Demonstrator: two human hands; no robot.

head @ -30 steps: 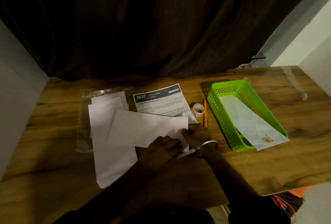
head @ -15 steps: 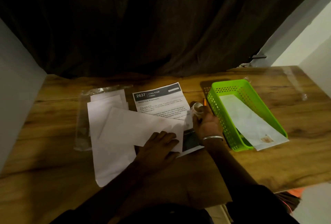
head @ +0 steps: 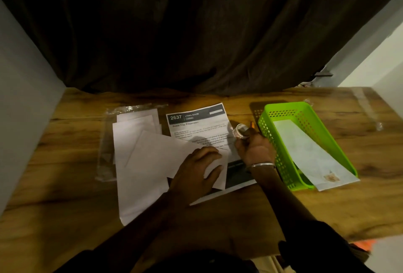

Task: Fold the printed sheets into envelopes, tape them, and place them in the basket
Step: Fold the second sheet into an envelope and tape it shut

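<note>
A white envelope (head: 165, 152) lies slantwise over a printed sheet (head: 196, 124) headed "2637 Living Room". My left hand (head: 196, 172) presses flat on the envelope's right end, fingers spread. My right hand (head: 255, 149) holds a small clear tape roll (head: 239, 130) lifted just above the sheet's right edge. The green basket (head: 283, 109) stands to the right with one long white envelope (head: 305, 155) in it, sticking out over its near rim.
More blank envelopes (head: 135, 137) lie at the left, partly on a clear plastic sleeve (head: 106, 142). An orange pencil (head: 251, 124) lies between the sheet and the basket. A dark curtain hangs behind the wooden table (head: 359, 196).
My right hand left the envelope's corner, went to the tape roll beside the sheet and picked it up. My left hand stayed pressing on the envelope.
</note>
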